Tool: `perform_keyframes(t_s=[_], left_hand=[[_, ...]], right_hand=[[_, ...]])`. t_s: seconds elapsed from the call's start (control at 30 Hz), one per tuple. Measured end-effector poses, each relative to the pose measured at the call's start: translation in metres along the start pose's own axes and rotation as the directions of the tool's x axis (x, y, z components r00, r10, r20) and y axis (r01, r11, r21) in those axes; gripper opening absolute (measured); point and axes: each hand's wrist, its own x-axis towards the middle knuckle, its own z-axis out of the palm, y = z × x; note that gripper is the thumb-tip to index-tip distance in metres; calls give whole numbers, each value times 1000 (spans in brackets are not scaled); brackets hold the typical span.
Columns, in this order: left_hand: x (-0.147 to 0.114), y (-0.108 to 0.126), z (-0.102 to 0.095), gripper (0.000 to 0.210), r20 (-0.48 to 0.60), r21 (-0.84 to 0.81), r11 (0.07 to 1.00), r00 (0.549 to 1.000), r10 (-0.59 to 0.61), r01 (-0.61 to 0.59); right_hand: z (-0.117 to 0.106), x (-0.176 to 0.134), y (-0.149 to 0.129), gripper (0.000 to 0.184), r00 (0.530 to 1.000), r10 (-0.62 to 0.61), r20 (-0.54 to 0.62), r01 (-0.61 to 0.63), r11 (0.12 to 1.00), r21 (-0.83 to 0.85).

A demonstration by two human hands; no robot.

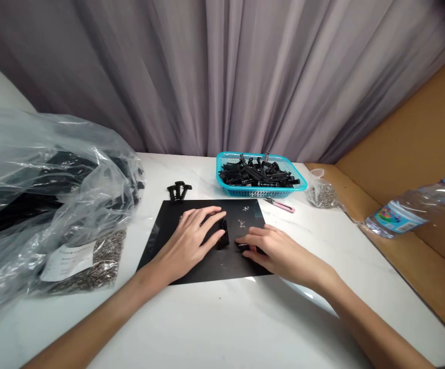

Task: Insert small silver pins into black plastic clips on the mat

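A black mat (210,269) lies on the table under both hands. My left hand (191,233) is over its middle, fingers stretched and apart. Beside the thumb and fingertips is a slim black plastic part (224,236); whether they touch it I cannot tell. My right hand (266,246) has its fingers closed on a small dark piece (242,247) low on the mat, mostly hidden by the fingers. Farther back on the mat are two little clusters of tiny shiny metal pieces, one nearer (241,224) and one farther (246,208).
A blue basket (263,192) full of black plastic parts stands behind the mat, with a pink-handled cutter (282,206) before it. Several black parts (179,191) lie back left. Plastic bags (107,179) fill the left; a small bag (322,192) and bottle (403,210) are right.
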Motion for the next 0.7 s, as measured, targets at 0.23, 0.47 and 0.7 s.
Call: perform_keyframes(t_s=[0.23, 0.47, 0.7], left_hand=[[6, 5, 8, 51, 90, 73, 990, 989, 118, -125], [0, 10, 10, 62, 75, -82, 996, 996, 51, -45], [-5, 13, 12, 57, 82, -390, 908, 988, -130, 152]], right_hand=[[3, 8, 3, 10, 990, 3, -139, -7, 1000, -25], [-4, 5, 6, 7, 984, 73, -160, -47, 986, 159], [8, 13, 15, 7, 975, 212, -65, -140, 817, 560]])
